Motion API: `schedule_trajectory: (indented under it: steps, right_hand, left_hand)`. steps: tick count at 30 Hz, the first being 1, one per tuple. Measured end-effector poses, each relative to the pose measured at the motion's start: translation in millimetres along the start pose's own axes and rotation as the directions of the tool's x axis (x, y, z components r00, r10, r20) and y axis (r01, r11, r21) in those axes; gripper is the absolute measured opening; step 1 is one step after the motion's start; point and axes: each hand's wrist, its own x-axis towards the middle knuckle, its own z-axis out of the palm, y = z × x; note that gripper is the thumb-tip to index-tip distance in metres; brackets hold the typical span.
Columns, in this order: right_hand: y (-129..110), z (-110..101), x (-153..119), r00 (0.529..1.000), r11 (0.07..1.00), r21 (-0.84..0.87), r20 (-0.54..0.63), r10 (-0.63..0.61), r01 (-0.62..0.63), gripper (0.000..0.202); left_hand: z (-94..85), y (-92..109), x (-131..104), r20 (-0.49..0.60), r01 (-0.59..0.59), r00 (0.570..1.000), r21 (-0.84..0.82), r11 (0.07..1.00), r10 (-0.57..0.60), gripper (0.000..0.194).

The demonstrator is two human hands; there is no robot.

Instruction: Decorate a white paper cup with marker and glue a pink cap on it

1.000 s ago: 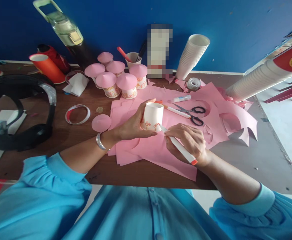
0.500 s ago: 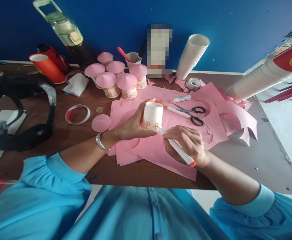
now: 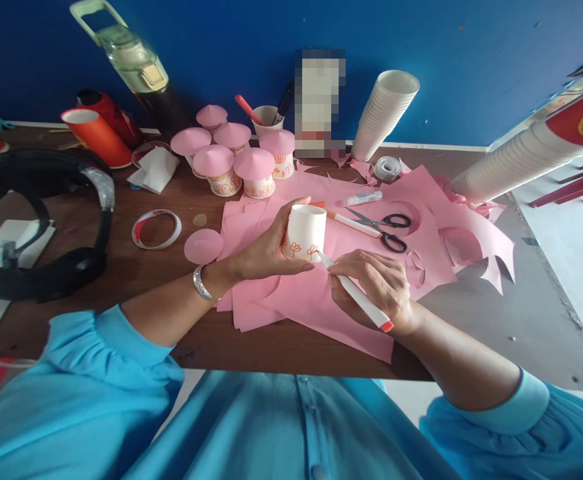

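Note:
A white paper cup [image 3: 306, 230] with orange flower drawings near its lower edge is held by my left hand [image 3: 270, 250], fingers wrapped round its left side and thumb under it. My right hand [image 3: 374, 287] grips a white marker [image 3: 360, 300] with an orange end; its tip is at the cup's lower right, by a drawn flower. Pink paper sheets [image 3: 301, 293] lie beneath both hands. Black-handled scissors [image 3: 388, 230] and another white-and-orange marker [image 3: 356, 225] rest on the paper behind my right hand.
Several decorated cups with pink cone tops [image 3: 254, 167] stand at the back left. A loose pink cone [image 3: 204, 247] and a tape roll [image 3: 156, 230] lie left. Stacked white cups [image 3: 386, 110], a bottle [image 3: 141, 67] and a black headset-like frame [image 3: 104, 233] surround the work.
The marker tip and my right hand have shifted slightly to the right. My left hand still holds the cup in nearly the same place.

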Motion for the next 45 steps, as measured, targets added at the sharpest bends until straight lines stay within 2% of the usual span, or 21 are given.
schedule_trajectory:
  steps: [13,29,32,37,41,45]
  right_hand:
    - [-1.8,2.2,-1.0,1.000,1.000,0.001,-0.003,0.007,-0.007,0.020]
    - [-2.5,3.9,-0.4,1.000,1.000,0.001,0.002,-0.027,0.027,0.023]
    - [-3.3,4.1,-0.7,0.999,1.000,0.006,-0.025,-0.019,0.019,0.023]
    - [-1.8,1.3,-0.7,0.990,0.997,0.029,-0.120,-0.070,0.074,0.021]
    - [2.8,-0.8,-2.7,0.991,1.000,-0.013,-0.137,-0.002,0.001,0.027]
    - [6.1,0.1,-6.0,0.986,0.995,-0.027,-0.138,0.094,-0.098,0.031]
  left_hand:
    - [1.9,6.5,1.2,-0.014,0.032,0.999,-0.014,0.999,-0.032,0.112]
    - [4.4,8.7,2.3,0.019,-0.002,1.000,-0.069,0.998,0.003,0.108]
    - [3.8,9.1,2.2,0.013,0.012,1.000,-0.054,0.998,-0.012,0.108]
    - [-0.2,10.5,-0.6,0.012,0.024,1.000,-0.072,0.997,-0.023,0.104]
    - [-3.6,10.7,-2.8,-0.001,0.115,0.993,-0.157,0.981,-0.116,0.104]
    - [-4.1,5.9,-1.9,-0.022,0.113,0.992,-0.246,0.963,-0.122,0.107]
